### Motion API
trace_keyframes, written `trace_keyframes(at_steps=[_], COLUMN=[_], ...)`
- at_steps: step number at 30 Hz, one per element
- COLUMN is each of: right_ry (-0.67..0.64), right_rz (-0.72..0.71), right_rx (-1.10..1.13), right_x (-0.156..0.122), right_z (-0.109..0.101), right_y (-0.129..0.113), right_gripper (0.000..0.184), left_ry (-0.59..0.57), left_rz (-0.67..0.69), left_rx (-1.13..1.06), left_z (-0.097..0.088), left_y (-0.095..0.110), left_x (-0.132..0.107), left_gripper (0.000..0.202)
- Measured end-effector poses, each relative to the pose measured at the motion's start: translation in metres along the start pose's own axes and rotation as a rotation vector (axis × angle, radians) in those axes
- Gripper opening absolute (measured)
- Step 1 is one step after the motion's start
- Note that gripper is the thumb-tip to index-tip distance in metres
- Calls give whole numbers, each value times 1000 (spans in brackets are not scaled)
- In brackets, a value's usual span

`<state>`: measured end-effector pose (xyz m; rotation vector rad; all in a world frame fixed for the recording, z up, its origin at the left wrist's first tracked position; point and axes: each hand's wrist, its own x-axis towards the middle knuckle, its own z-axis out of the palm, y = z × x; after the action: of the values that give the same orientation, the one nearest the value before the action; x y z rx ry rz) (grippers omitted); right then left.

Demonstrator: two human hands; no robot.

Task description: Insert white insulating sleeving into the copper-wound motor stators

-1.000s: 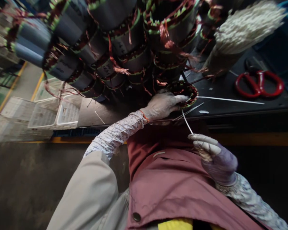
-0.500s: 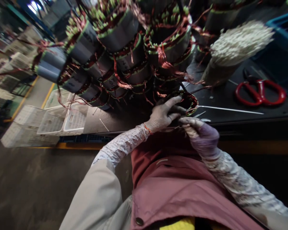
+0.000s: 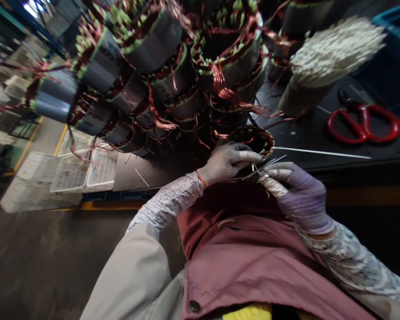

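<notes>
A small motor stator (image 3: pixel 266 141) with copper windings and a green-lined rim sits at the front edge of the bench. My left hand (image 3: pixel 226 161), in a greyish glove, is closed over its near left side, fingers bent along the rim. Just right of it, my right hand (image 3: pixel 298 189), in a purple glove with pale fingertips, pinches a thin white cord close to the rim. Only bits of that cord show at the fingertips. Thin grey strips (image 3: pixel 268 165) lie between the two hands. A straight white strand (image 3: pixel 323 152) extends rightward from beside the stator.
Stacked stators (image 3: pixel 153 44) with loose copper leads rise behind my hands. Red-handled scissors (image 3: pixel 365 129) lie to the right, near a bundle of white cords (image 3: pixel 336 53) and a blue crate (image 3: pixel 391 58). White plastic baskets (image 3: pixel 102 166) stand at left, beyond the bench (image 3: pixel 130 171).
My right hand has drawn back slightly to the right and turned, still pinching. My left hand stays at the stator, its fingers lower along the rim. The view has shifted a little.
</notes>
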<state>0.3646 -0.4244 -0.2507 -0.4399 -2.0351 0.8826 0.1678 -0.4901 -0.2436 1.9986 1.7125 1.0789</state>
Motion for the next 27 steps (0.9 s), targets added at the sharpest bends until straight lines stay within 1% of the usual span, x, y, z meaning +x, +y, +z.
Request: trace_keyframes(at_steps=[3,4,6,8,10,12,14,16,18,19,21,23,25,27], right_ry=[-41,-41,-61,-96,-130,-119,-101,-100,-117,-113,-90,-60,-40,-81], right_rz=[-46,-31,44,99,95,87,134,187,176,140,43,-90,-288,-528], right_rx=[-72,-102,-157,-177,-136,-95,-97,-132,-183,-229,-391,-584,-708,-701], right_x=[7,9,13,15,15,15,14,15,16,16,19,22,24,24], right_z=[4,7,12,15,12,9,8,11,17,19,22,19,10,-5], right_y=[-1,1,6,8,5,0,-1,4,14,18,22,20,11,-1], right_gripper=[6,10,19,25,24,20,19,24,32,36,41,41,36,36], left_ry=[8,6,8,30,47,46,33,30,23,17,4,-9,-21,-25], left_rz=[-5,-7,1,13,18,17,12,1,-1,5,15,16,13,6], left_rx=[73,111,184,221,216,216,237,260,280,290,312,313,267,182], left_z=[5,6,8,9,10,11,12,11,10,9,8,7,6,5], left_y=[-1,-1,-2,-3,-3,-4,-4,-4,-3,-3,-2,-3,-4,-5], left_x=[-2,-2,-2,-2,-3,-4,-4,-5,-5,-5,-4,-4,-3,-2], left_gripper=[30,29,27,27,29,30,29,29,30,30,29,29,29,30])
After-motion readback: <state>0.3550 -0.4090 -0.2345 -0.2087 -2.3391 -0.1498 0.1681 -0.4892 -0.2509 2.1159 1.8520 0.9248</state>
